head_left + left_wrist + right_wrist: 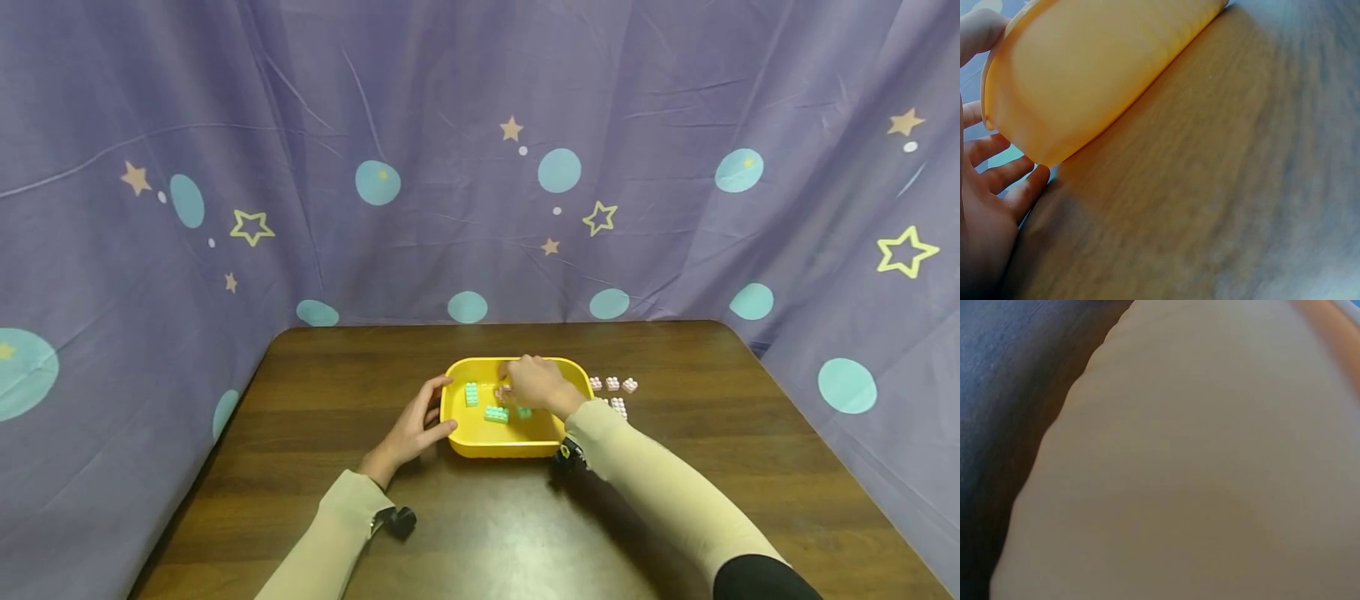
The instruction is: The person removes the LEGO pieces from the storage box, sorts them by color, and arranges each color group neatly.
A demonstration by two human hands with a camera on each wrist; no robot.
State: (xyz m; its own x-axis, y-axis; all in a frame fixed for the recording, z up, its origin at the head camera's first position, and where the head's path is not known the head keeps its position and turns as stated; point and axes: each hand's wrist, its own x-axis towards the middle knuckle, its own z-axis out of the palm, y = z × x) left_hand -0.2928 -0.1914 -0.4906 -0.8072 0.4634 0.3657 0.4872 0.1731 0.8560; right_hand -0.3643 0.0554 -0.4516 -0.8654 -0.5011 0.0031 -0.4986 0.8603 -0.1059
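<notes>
A yellow plastic tray point(506, 451) sits on the wooden table. My left hand point(410, 423) holds its left end, thumb toward the front corner and index finger toward the back. In the left wrist view, that hand point(997, 181) spreads its fingers along the tray's outer wall point(1097, 69). Inside the tray lie green toy bricks point(472, 394), one of them partly covered by my right hand point(538, 383). That hand reaches over the right side with bent fingers, pinching a small pink toy brick point(501, 392). A pale surface point(1179, 456) fills most of the right wrist view, hiding the fingers.
Several pink bricks point(612, 383) lie on the table point(720, 417) just right of the tray, some hidden behind the right wrist. A purple patterned curtain point(465, 208) hangs behind the table and along its sides.
</notes>
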